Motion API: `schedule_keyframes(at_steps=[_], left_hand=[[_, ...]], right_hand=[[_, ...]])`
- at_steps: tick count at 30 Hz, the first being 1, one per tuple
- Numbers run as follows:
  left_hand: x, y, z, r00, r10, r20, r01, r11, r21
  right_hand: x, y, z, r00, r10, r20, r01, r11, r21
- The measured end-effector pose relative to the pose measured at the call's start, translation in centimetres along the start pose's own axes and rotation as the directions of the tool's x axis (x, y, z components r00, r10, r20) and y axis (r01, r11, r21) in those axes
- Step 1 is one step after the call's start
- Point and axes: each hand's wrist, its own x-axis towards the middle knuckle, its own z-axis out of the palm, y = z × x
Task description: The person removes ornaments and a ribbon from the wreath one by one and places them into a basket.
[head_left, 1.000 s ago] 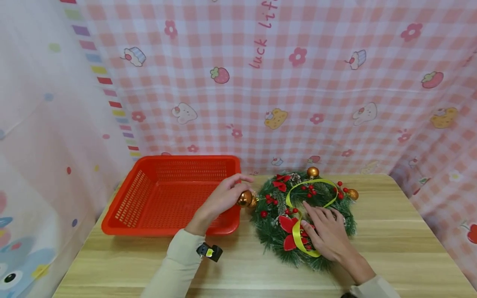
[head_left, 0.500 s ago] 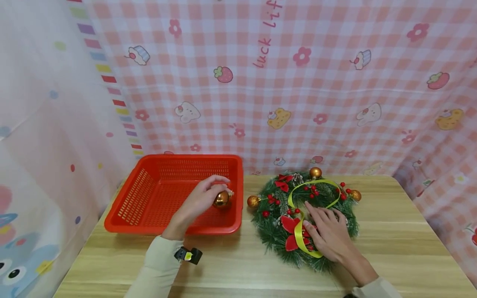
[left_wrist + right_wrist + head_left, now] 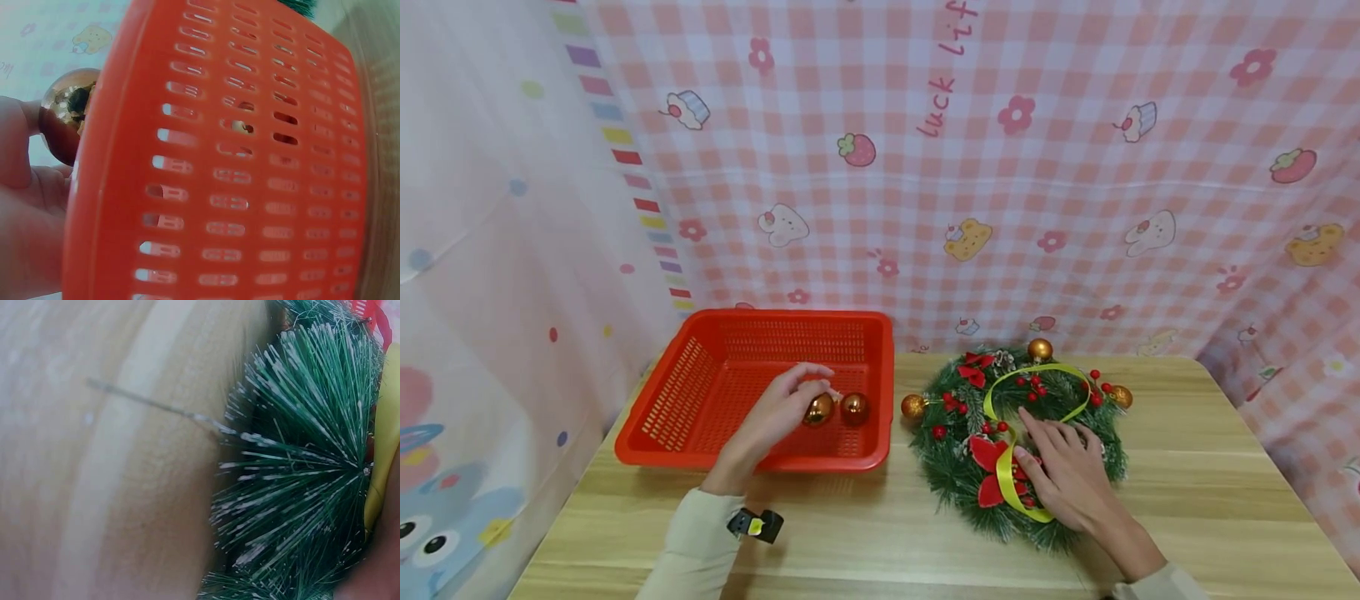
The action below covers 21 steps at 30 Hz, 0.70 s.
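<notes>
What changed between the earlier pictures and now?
The left hand moved left from beside the wreath to over the red basket, still holding a shiny gold ball. A second ball came into view in the basket. The right hand stayed on the wreath.

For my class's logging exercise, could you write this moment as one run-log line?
left hand: holds shiny ball over red basket | second ball: inside basket | right hand: rests on wreath | yellow ribbon: on wreath
</notes>
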Motion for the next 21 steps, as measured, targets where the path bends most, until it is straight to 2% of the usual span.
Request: schedule_keyframes(at_steps=[8, 13, 16, 21], left_hand=[[-0.1, -0.4, -0.1, 1.0, -0.002, 0.013, 0.001, 0.999, 0.033], [0.0, -0.4, 0.1, 0.999, -0.036, 0.017, 0.034, 0.992, 0.12], [0.0, -0.3, 0.4, 0.999, -0.046, 0.013, 0.043, 0.986, 0.162], [0.0, -0.1, 1.4, 1.0, -0.031, 0.008, 0.029, 0.984, 0.177]], right_hand=[[-0.1, 0.0, -0.1, 1.0, 0.005, 0.0, -0.005, 1.0, -0.006], [-0.1, 0.0, -0.1, 1.0, 0.002, -0.003, -0.002, 1.0, -0.008], [-0.1, 0.0, -0.1, 1.0, 0.003, -0.001, -0.003, 1.0, -0.008], [0.0, -0.1, 0.0, 1.0, 0.008, 0.008, -0.008, 1.0, -0.005]])
